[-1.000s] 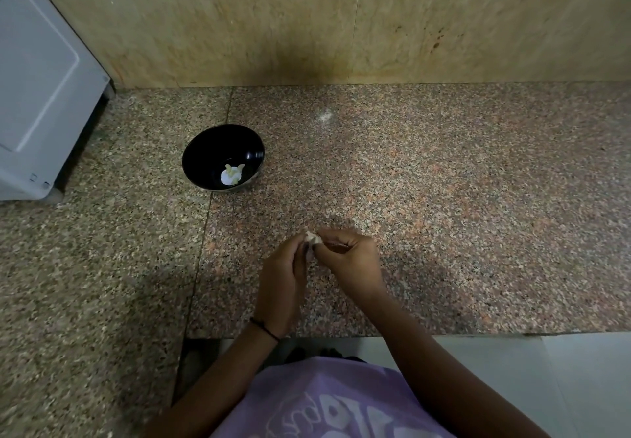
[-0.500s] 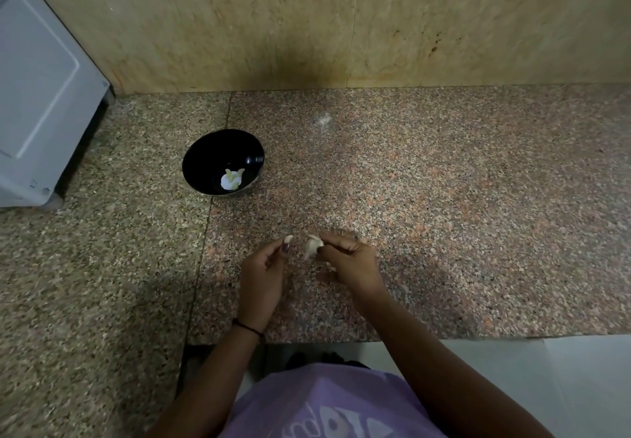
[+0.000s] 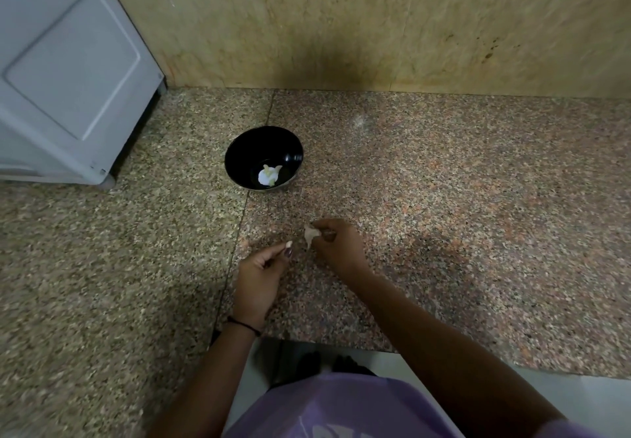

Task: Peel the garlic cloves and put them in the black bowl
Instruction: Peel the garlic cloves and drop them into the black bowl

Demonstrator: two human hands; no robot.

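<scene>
left hand (image 3: 261, 273): forearm enters from below, fingers curled, thumb and forefinger tips pinching a small pale scrap (image 3: 289, 243). right hand (image 3: 336, 244): forearm runs in from the lower right, fingers curled, fingertips pinching a garlic clove (image 3: 310, 234). hands near each other, not touching.

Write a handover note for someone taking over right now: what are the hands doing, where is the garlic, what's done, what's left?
Right hand pinches a garlic clove over the counter.
Left hand, apart from it, pinches a pale scrap, probably skin.
Done: peeled garlic lies in the black bowl, beyond the hands.
Left: strip any remaining skin off this clove, then drop it in the bowl.
</scene>
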